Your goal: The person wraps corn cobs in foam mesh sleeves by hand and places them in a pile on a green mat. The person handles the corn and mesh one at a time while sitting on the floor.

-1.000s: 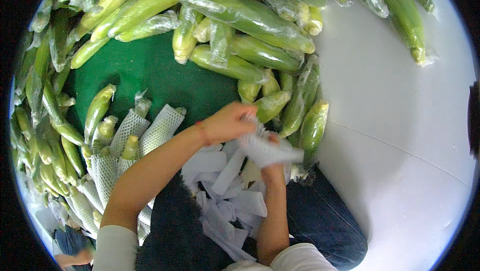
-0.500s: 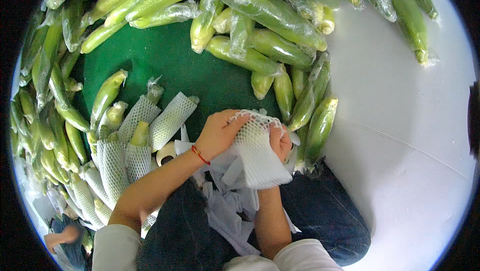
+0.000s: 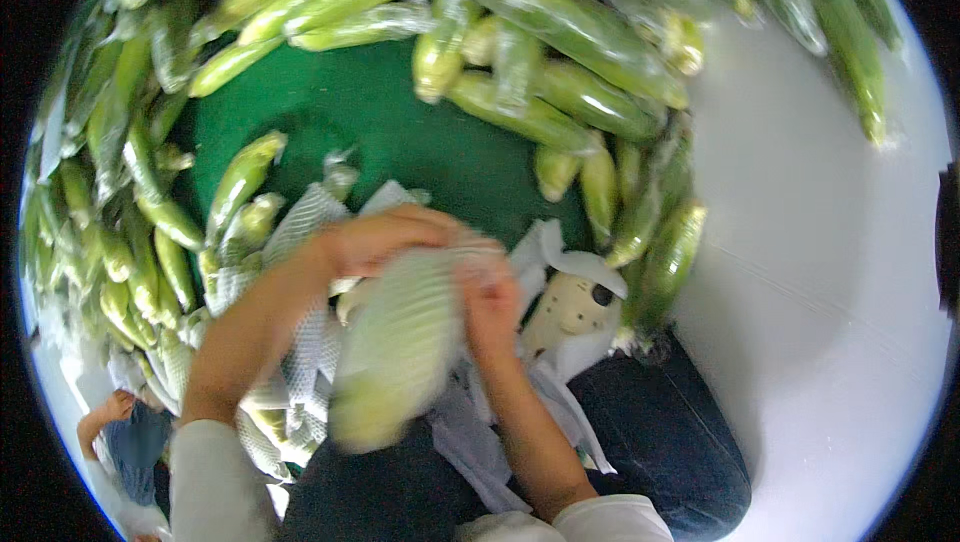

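Observation:
In front of my lap, a pale green zucchini (image 3: 395, 352) in a white foam net sleeve hangs tilted, its lower end toward me. Closed at the sleeve's upper end is my left hand (image 3: 390, 235). My right hand (image 3: 490, 292) grips the same end from the right side. Both hands and the sleeve are smeared by motion, so single fingers are hard to make out. Loose white foam sleeves (image 3: 475, 452) lie on my lap below the hands. To the left, partly behind my left forearm, several sleeved zucchini (image 3: 305, 217) lean together.
Film-wrapped zucchini (image 3: 560, 17) are heaped in an arc at the far side and left around a green mat (image 3: 300, 92). A cream item with a cartoon face (image 3: 572, 307) sits by my right knee. Grey-white floor (image 3: 800, 272) stretches right. Another person (image 3: 135, 442) is at lower left.
My hands and the foam sleeve have moved left. The sleeve hung apparently unfilled before; now a zucchini fills it. The cream item by my right knee has come into view.

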`<state>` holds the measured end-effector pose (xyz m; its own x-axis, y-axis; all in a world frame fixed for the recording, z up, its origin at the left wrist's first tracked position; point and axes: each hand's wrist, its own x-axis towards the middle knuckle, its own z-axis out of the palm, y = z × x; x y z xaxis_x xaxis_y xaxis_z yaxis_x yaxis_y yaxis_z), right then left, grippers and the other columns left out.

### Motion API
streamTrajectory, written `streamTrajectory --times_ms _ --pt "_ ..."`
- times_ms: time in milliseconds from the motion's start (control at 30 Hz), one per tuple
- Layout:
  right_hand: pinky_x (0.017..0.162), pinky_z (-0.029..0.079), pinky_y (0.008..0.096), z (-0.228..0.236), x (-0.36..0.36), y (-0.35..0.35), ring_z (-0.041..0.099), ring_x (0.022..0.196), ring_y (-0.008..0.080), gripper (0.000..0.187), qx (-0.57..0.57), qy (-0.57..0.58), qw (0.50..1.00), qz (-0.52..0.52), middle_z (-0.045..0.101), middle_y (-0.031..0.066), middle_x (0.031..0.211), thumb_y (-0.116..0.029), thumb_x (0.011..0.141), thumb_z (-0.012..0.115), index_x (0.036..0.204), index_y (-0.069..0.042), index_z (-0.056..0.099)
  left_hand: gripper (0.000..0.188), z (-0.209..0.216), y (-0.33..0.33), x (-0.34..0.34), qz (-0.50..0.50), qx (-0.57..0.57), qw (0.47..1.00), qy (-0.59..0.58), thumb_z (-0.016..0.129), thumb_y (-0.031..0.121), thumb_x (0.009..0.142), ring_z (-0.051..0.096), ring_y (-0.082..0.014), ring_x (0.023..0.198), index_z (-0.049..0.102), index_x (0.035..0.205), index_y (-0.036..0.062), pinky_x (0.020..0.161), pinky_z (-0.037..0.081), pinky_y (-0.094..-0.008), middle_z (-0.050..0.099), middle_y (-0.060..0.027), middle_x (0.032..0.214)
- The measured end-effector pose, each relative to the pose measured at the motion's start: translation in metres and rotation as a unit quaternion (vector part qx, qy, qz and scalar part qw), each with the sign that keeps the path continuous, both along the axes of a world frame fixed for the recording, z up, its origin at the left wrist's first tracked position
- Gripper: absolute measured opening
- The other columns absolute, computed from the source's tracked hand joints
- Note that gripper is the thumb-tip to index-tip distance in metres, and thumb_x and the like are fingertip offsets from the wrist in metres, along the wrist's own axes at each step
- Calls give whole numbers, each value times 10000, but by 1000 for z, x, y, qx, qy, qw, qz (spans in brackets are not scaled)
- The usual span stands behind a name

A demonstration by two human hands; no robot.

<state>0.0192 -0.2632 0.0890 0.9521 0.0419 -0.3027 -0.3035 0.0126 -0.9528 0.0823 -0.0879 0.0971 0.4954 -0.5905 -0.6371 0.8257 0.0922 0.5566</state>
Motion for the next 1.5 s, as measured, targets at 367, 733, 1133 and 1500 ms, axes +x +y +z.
streamTrajectory --times_ms 367,733,1133,1500 --pt "967 323 460 -37 33 -117 513 1077 262 307 -595 -95 790 118 598 113 1079 -143 748 655 1043 -81 601 69 77 185 -184 -255 586 659 -397 552 44 615 476 -325 838 501 657 23 720 397 -392 474 -138 739" --pt "597 449 297 78 60 -65 563 648 206 281 -229 -28 964 131 586 103 767 -57 809 567 1088 -73 537 446 76 -22 9 -35 248 838 -484 686 38 733 564 -231 944 507 1141 54 803 469 -331 566 -121 1087" --pt "550 396 240 35 54 -73 501 626 86 416 54 213 972 79 571 20 765 -35 821 500 1227 -121 473 156 19 -78 15 -73 400 583 -704 652 231 718 564 -227 742 563 778 118 642 442 -336 576 -42 824" --pt "681 470 270 -1 43 -84 575 781 132 173 300 315 891 -129 598 30 854 -230 871 563 949 -76 569 104 -6 -98 16 179 34 974 -137 517 168 874 590 -192 765 583 872 88 669 482 -322 596 -46 839"
